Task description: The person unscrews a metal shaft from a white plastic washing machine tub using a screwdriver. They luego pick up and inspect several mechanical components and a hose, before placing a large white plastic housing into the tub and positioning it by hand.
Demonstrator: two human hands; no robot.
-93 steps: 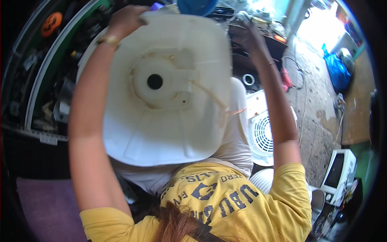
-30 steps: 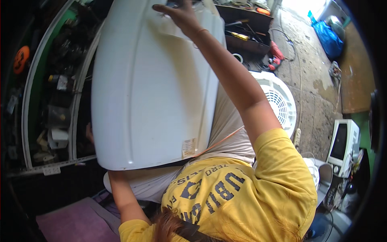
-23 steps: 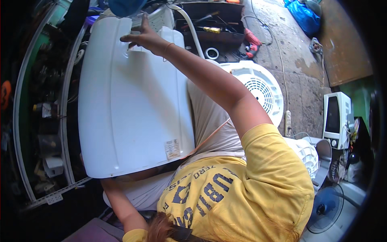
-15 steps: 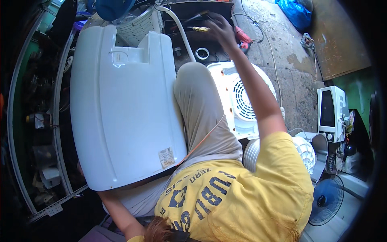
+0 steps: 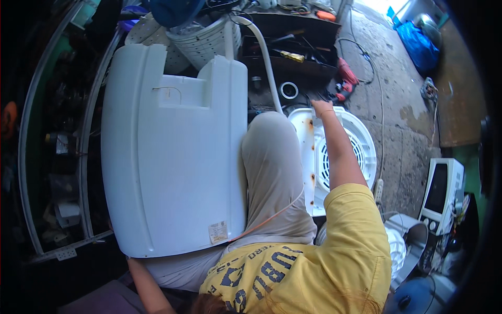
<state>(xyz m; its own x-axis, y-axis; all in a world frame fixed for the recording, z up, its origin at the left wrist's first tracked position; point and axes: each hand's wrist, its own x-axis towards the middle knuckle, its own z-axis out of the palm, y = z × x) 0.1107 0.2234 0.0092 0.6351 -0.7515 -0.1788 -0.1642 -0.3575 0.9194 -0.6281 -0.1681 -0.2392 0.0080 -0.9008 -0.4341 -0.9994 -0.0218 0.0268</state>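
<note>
A large white plastic appliance housing (image 5: 183, 172), with a notch at its far end and a small label near its near edge, lies across my lap. My left forearm reaches beneath its near left corner, so my left hand is hidden there. Stretched forward, my right hand (image 5: 322, 108) is closed above the far edge of a round white plastic cover (image 5: 368, 152) with a slotted grille. Thin dark tips show just beyond its fingers; what they belong to is unclear. Close by on the floor are a red power drill (image 5: 345, 81) and a white ring (image 5: 288, 90).
An open dark toolbox (image 5: 327, 44) holds several tools, including a yellow-handled one (image 5: 291, 56). White perforated tubs (image 5: 204, 42) stand behind the housing. A metal rack (image 5: 83, 178) runs along the left. On the right are a microwave (image 5: 442, 193) and a blue bag (image 5: 418, 47).
My right hand has come back from over the toolbox toward me, now closed near the white cover. The whole view has shifted; the housing still rests on my lap.
</note>
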